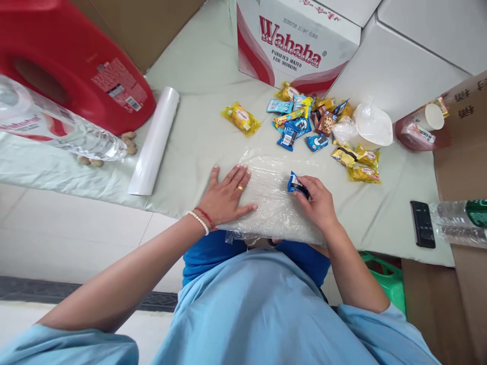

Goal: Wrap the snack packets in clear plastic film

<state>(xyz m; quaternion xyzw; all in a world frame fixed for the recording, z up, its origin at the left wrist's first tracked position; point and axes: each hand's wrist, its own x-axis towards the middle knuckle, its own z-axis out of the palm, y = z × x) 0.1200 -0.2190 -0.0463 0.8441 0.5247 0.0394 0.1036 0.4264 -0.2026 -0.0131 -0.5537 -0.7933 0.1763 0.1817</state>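
My left hand (230,196) lies flat with fingers spread on the left edge of a clear sheet of plastic wrap (266,175), which is spread over the table and hangs over its front edge. Above the right part of the sheet, my right hand (316,199) pinches a small blue snack packet (298,186) with a dark middle. Beyond the sheet lies a loose pile of wrapped snacks, among them a blue packet (316,142), a brown packet (327,121) and a yellow packet (241,118) set apart on the left.
To the left lie a white roll (154,142), a large water bottle (57,119) and a red jug (110,66). A Wahaha carton (292,45) stands behind. On the right are a white bowl (375,126), a paper cup (433,117), a black phone (422,224) and plastic bottles (454,213).
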